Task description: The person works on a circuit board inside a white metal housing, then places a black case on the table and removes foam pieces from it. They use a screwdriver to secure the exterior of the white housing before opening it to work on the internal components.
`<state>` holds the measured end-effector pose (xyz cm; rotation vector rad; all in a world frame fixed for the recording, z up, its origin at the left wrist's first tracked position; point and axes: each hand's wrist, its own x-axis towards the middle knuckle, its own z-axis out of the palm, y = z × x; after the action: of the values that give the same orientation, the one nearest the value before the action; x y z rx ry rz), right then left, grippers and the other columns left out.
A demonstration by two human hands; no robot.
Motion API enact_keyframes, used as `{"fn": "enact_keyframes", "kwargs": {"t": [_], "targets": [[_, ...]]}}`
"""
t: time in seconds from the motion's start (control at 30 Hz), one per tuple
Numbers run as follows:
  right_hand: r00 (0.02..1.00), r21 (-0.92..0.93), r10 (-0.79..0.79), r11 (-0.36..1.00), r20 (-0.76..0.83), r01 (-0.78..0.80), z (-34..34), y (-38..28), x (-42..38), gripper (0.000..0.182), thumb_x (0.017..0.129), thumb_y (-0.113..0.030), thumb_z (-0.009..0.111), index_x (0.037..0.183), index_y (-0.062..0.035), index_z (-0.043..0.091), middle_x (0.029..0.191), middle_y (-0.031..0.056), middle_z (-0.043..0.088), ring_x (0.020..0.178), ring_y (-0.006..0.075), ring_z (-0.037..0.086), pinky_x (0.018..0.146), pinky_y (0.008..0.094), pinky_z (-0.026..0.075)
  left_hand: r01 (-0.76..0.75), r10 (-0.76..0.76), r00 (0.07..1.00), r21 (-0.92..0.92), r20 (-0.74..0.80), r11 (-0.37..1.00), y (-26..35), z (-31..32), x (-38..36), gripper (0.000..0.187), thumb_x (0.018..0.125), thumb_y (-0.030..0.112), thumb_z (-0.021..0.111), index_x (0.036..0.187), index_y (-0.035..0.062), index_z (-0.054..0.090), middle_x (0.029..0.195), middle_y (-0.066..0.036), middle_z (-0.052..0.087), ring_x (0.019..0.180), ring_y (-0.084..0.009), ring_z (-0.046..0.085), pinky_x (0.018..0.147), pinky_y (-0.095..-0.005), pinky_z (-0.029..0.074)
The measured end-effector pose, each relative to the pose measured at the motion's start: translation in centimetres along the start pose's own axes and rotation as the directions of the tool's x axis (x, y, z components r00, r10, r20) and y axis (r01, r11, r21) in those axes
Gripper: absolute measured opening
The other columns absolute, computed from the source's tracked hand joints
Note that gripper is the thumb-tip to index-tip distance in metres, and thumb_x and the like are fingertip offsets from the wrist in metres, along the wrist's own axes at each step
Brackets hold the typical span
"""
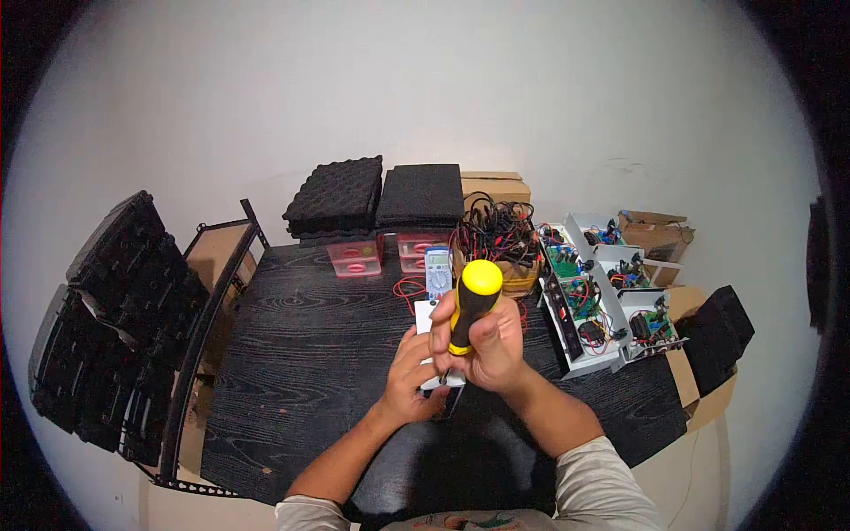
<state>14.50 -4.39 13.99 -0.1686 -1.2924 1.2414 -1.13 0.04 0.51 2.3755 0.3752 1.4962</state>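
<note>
My right hand [496, 350] is wrapped round a yellow and black screwdriver [476, 305], its yellow butt end toward the camera. The screwdriver's tip is hidden behind the handle and fingers. Just left of it, my left hand [412, 380] holds a white box-like part [425, 316], partly covered by both hands. Beyond the hands, a blue and grey multimeter [438, 273] lies on the black table [310, 354], with red leads at its side.
White open housings [589, 354] with green circuit boards stand right. A box of tangled cables [500, 239] sits behind the hands. Black foam [421, 195] rests on pink-fronted drawers [356, 265]. Black cases [124, 310] and a metal rack [190, 372] are left.
</note>
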Motion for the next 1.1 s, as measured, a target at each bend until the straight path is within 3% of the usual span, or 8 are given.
{"fn": "enact_keyframes", "kwargs": {"t": [0.1, 0.23, 0.33, 0.4, 0.5, 0.67, 0.9, 1.1], "targets": [[0.996, 0.029, 0.045, 0.998, 0.082, -0.047, -0.1, -0.5, 0.8, 0.067, 0.101, -0.059, 0.055, 0.121, 0.005, 0.055, 0.087, 0.0129, 0.068, 0.057, 0.0098, 0.054, 0.051, 0.0211, 0.042, 0.019, -0.02, 0.999, -0.021, -0.043, 1.0, 0.1, 0.3, -0.4, 0.038, 0.078, 0.02, 0.077, 0.113, 0.0069, 0.072, 0.13, -0.018, 0.065, 0.13, -0.0382, 0.058, 0.115, -0.0629, 0.031], [0.995, 0.072, 0.072, 0.994, 0.073, -0.077, -1.1, -0.4, 1.1, 0.072, 0.101, -0.065, 0.049, 0.142, -0.0068, 0.039, 0.087, 0.0109, 0.064, 0.07, 0.0108, 0.059, 0.062, 0.0238, 0.049, 0.04, -0.04, 0.999, -0.015, -0.001, 0.999, -0.2, 0.2, -0.6, 0.038, 0.077, 0.019, 0.077, 0.112, 0.0067, 0.072, 0.131, -0.018, 0.064, 0.131, -0.038, 0.057, 0.115, -0.0634, 0.031], [0.989, -0.063, -0.147, 0.987, -0.005, 0.147, -0.6, 1.3, 0.8, 0.073, 0.095, -0.049, 0.071, 0.145, -0.0119, 0.033, 0.093, 0.0107, 0.063, 0.075, 0.0115, 0.062, 0.065, 0.024, 0.051, 0.008, -0.008, 1.0, -0.027, -0.005, 1.0, -0.4, 0.1, -0.5, 0.038, 0.075, 0.017, 0.077, 0.112, 0.0072, 0.072, 0.131, -0.018, 0.064, 0.133, -0.0381, 0.056, 0.115, -0.0635, 0.03], [0.965, 0.008, -0.243, 0.97, -0.1, 0.244, 0.4, 1.8, 0.6, 0.069, 0.084, -0.029, 0.088, 0.134, -0.0068, 0.047, 0.097, 0.0081, 0.063, 0.08, 0.0111, 0.063, 0.069, 0.0255, 0.054, -0.021, 0.02, 0.999, -0.045, -0.025, 0.999, -0.3, 0.1, -0.2, 0.039, 0.074, 0.016, 0.077, 0.112, 0.0077, 0.073, 0.131, -0.018, 0.064, 0.133, -0.0381, 0.055, 0.116, -0.0636, 0.03], [0.968, -0.111, -0.209, 0.975, -0.137, 0.195, 0.2, 1.7, 0.3, 0.053, 0.082, -0.024, 0.089, 0.12, -0.0025, 0.058, 0.097, 0.0067, 0.065, 0.081, 0.0102, 0.063, 0.07, 0.0261, 0.055, 0.066, -0.067, 0.998, -0.043, -0.02, 0.997, -0.3, 0.5, -0.8, 0.038, 0.073, 0.014, 0.077, 0.111, 0.0089, 0.073, 0.129, -0.016, 0.066, 0.131, -0.038, 0.057, 0.116, -0.0634, 0.03], [0.998, 0.136, 0.064, 0.989, 0.017, -0.065, -1.0, 0.7, 0.6, 0.057, 0.103, -0.051, 0.059, 0.124, 0.0019, 0.059, 0.094, 0.009, 0.067, 0.072, 0.0106, 0.062, 0.059, 0.0206, 0.047, 0.056, -0.058, 0.998, -0.055, -0.028, 0.997, 0.5, 0.0, 0.0, 0.036, 0.072, 0.011, 0.076, 0.108, 0.0083, 0.073, 0.125, -0.015, 0.067, 0.129, -0.0378, 0.058, 0.116, -0.0617, 0.031], [0.995, 0.283, 0.088, 0.954, 0.041, -0.096, -0.9, 0.3, 1.6, 0.048, 0.109, -0.054, 0.038, 0.125, -0.0088, 0.044, 0.075, 0.0057, 0.052, 0.059, 0.013, 0.049, 0.052, 0.026, 0.037, 0.015, -0.015, 1.0, -0.002, -0.018, 1.0, 0.6, 0.0, 0.7, 0.033, 0.072, 0.011, 0.077, 0.105, 0.0078, 0.074, 0.124, -0.015, 0.068, 0.128, -0.0374, 0.059, 0.116, -0.0612, 0.031], [0.996, 0.124, -0.042, 0.991, -0.072, 0.051, 0.2, 1.3, 0.6, 0.062, 0.093, -0.054, 0.069, 0.127, -0.0089, 0.045, 0.089, 0.0049, 0.057, 0.062, 0.0115, 0.054, 0.048, 0.0219, 0.039, -0.028, 0.026, 0.998, -0.032, -0.063, 0.999, -0.1, 0.1, 0.1, 0.035, 0.072, 0.013, 0.079, 0.106, 0.0078, 0.073, 0.123, -0.014, 0.067, 0.127, -0.0372, 0.059, 0.115, -0.0619, 0.031]]}}
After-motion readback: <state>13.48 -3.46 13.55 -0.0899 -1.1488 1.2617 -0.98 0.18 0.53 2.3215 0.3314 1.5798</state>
